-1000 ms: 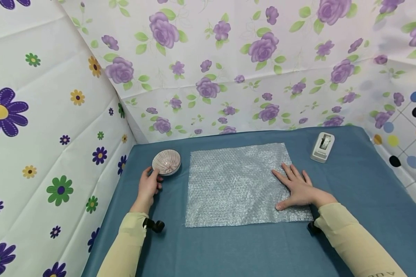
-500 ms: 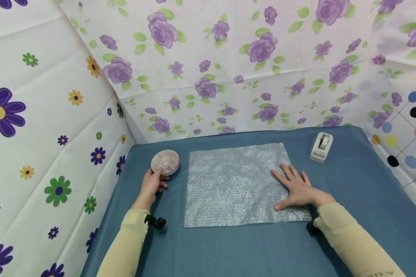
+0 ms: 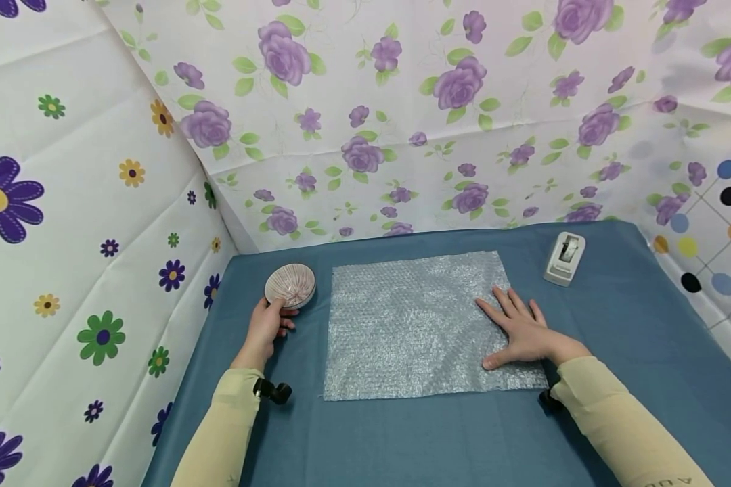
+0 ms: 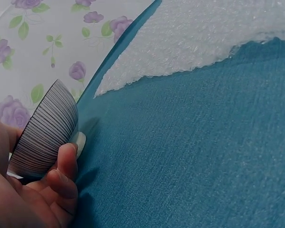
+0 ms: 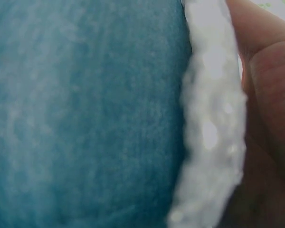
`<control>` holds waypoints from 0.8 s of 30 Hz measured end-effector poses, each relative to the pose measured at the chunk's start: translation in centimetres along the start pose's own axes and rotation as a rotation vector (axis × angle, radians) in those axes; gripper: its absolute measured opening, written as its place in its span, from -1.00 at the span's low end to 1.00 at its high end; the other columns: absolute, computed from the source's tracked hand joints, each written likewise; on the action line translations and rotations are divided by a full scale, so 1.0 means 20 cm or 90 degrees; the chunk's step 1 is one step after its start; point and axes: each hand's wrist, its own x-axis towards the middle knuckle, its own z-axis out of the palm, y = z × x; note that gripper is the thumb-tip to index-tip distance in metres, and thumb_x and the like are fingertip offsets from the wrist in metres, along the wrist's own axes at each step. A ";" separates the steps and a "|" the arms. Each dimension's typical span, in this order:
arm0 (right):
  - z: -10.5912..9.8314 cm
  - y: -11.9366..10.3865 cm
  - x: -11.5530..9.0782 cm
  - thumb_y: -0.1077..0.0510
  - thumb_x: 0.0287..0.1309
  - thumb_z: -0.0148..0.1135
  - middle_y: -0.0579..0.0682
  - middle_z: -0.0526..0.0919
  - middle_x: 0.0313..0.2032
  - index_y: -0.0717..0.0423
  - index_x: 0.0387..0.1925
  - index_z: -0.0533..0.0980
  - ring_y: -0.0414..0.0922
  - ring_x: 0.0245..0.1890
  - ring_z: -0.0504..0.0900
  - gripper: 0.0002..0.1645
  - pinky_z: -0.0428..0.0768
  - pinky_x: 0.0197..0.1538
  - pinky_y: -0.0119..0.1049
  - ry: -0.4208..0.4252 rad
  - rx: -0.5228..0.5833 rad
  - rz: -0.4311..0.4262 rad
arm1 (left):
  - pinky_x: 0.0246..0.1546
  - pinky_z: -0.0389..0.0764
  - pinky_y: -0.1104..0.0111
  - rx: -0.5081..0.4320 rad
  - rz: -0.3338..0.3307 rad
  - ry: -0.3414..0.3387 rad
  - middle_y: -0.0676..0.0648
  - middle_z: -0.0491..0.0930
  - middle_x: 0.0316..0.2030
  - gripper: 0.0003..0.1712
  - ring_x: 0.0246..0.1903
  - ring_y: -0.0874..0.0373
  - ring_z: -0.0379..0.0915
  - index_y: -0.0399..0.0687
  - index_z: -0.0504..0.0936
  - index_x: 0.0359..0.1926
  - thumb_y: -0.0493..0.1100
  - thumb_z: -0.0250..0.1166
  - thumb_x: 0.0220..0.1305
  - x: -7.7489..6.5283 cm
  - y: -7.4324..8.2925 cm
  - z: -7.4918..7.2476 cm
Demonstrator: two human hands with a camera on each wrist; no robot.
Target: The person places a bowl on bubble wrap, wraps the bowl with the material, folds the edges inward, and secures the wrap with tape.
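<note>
A small bowl [image 3: 291, 283] with thin radiating lines stands at the back left of the table. My left hand [image 3: 266, 329] grips its near side, thumb over the rim and fingers under the outside. In the left wrist view the bowl [image 4: 47, 130] shows dark stripes on its outer wall, with fingertips [image 4: 66, 161] against its underside. A sheet of bubble wrap [image 3: 414, 328] lies flat in the middle. On its right part rests my right hand [image 3: 520, 335], fingers spread. The right wrist view shows the bubble wrap's edge [image 5: 213, 114] close up beside the palm.
A white tape dispenser [image 3: 565, 259] stands at the back right, beyond the right hand. Blue cloth [image 3: 426, 439] covers the table. Flowered sheets hang behind [image 3: 365, 122] and along the left side [image 3: 97, 270].
My left thumb has moved further over the bowl's rim and the fingers have come further under it. The right hand stays on the bubble wrap.
</note>
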 end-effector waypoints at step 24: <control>0.00 0.00 0.00 -0.55 -0.09 0.58 0.33 -0.36 0.69 0.00 0.75 -0.03 0.45 0.63 -0.43 0.60 -0.43 0.44 0.56 -0.001 0.010 -0.004 | -0.58 0.47 0.43 -0.008 0.005 -0.006 -0.03 0.69 -0.24 -0.52 -0.57 0.21 0.52 -0.20 0.33 0.44 -0.09 -0.04 0.66 0.01 -0.02 0.00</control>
